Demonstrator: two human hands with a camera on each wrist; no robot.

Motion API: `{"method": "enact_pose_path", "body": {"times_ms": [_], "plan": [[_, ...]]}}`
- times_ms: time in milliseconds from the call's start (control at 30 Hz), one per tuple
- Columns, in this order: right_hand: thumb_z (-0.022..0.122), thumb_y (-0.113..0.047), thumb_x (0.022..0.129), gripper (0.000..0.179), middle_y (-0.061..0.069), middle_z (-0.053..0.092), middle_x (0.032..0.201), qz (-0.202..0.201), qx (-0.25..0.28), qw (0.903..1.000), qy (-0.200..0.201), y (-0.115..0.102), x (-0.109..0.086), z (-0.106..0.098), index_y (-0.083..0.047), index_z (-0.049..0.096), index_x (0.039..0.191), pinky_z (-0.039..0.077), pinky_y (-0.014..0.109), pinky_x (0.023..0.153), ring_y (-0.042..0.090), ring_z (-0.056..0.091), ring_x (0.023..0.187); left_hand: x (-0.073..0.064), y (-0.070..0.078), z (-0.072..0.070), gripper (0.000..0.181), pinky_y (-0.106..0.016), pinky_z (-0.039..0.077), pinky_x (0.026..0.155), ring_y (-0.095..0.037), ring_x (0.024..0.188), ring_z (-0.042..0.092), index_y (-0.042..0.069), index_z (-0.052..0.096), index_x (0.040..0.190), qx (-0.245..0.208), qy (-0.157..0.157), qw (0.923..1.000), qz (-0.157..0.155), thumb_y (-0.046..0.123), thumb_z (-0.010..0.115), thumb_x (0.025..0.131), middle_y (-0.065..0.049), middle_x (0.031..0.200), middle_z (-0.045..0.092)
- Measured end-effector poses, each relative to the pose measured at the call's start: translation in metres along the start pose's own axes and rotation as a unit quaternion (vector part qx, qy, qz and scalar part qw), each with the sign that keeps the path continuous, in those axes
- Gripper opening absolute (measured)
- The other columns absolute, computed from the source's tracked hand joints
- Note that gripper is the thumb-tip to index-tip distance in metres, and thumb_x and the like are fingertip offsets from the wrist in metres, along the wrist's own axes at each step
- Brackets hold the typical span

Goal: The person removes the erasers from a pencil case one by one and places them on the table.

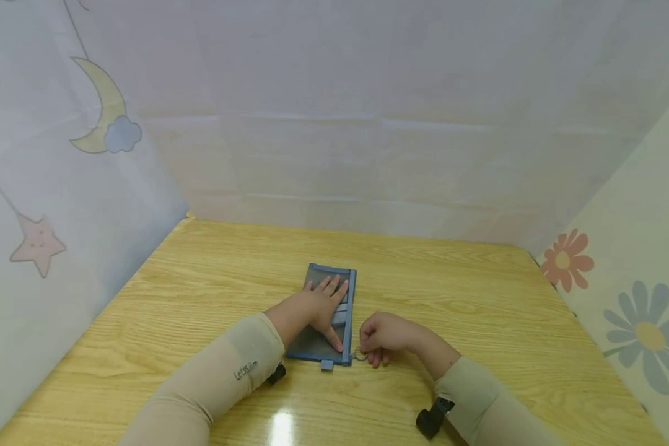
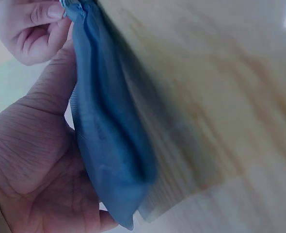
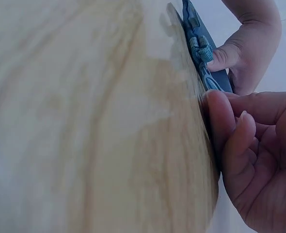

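Note:
A flat blue zip pouch with grey mesh lies on the wooden table. My left hand rests on it with spread fingers, the thumb near the zip's lower end. The blue zip runs along the pouch's right side. At its near end, a ring-shaped zip pull sticks out to the right. My right hand pinches that ring between thumb and forefinger. In the left wrist view the pouch's blue bottom edge shows close up, and its far part is hidden.
A small blue fabric tab juts from the pouch's near edge. The yellow wood table extends to a pale printed cloth backdrop at the back and sides. Black wrist cameras hang under both sleeves.

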State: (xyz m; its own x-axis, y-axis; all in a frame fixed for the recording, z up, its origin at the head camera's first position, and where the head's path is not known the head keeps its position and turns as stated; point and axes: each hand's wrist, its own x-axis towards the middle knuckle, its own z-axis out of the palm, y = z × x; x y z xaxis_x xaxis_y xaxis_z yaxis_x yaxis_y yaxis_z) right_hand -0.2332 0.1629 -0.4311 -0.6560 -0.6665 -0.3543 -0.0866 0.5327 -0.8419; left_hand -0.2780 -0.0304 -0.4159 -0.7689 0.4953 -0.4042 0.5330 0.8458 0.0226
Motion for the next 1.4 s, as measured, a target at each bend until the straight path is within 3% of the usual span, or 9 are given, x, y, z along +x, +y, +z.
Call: {"method": "enact_pose_path", "body": {"times_ms": [400,733,1067,1400], "plan": [[0.051,-0.005,0.083,0.018,0.014,0.061,0.06,0.018,0.034,0.9992,0.0,0.001,0.004,-0.001,0.007,0.059,0.073,0.049,0.032,0.044,0.02,0.06,0.051,0.001,0.003,0.001,0.138,-0.051,0.006,0.102,-0.024,0.13,-0.006,0.02,-0.009,0.138,0.004,0.011,0.9999,-0.011,0.082,0.051,0.03,-0.007,0.144,-0.01],[0.052,-0.005,0.083,0.017,0.015,0.06,0.06,0.023,0.05,0.9985,0.002,0.001,0.006,-0.001,0.007,0.059,0.073,0.049,0.031,0.044,0.02,0.059,0.051,0.001,0.003,0.003,0.137,-0.05,0.008,0.102,-0.024,0.13,-0.005,0.015,-0.006,0.139,-0.004,0.019,0.9998,-0.007,0.079,0.054,0.033,-0.009,0.144,-0.008],[0.052,-0.005,0.082,0.016,0.011,0.061,0.061,0.025,0.066,0.9974,-0.016,0.005,0.008,-0.001,0.008,0.059,0.075,0.05,0.03,0.045,0.019,0.06,0.053,-0.008,0.006,0.004,0.137,-0.051,0.009,0.102,-0.025,0.13,-0.004,0.014,-0.005,0.139,-0.012,0.024,0.9996,-0.001,0.082,0.052,0.035,-0.01,0.143,-0.009],[0.051,-0.003,0.082,0.014,0.013,0.061,0.063,0.029,0.075,0.9968,-0.002,0.002,0.005,-0.001,0.008,0.058,0.076,0.05,0.03,0.046,0.02,0.06,0.054,-0.01,0.012,0.005,0.14,-0.052,0.009,0.101,-0.024,0.13,-0.004,0.016,-0.005,0.139,-0.016,0.027,0.9993,-0.02,0.084,0.049,0.029,-0.008,0.143,-0.009]]}}
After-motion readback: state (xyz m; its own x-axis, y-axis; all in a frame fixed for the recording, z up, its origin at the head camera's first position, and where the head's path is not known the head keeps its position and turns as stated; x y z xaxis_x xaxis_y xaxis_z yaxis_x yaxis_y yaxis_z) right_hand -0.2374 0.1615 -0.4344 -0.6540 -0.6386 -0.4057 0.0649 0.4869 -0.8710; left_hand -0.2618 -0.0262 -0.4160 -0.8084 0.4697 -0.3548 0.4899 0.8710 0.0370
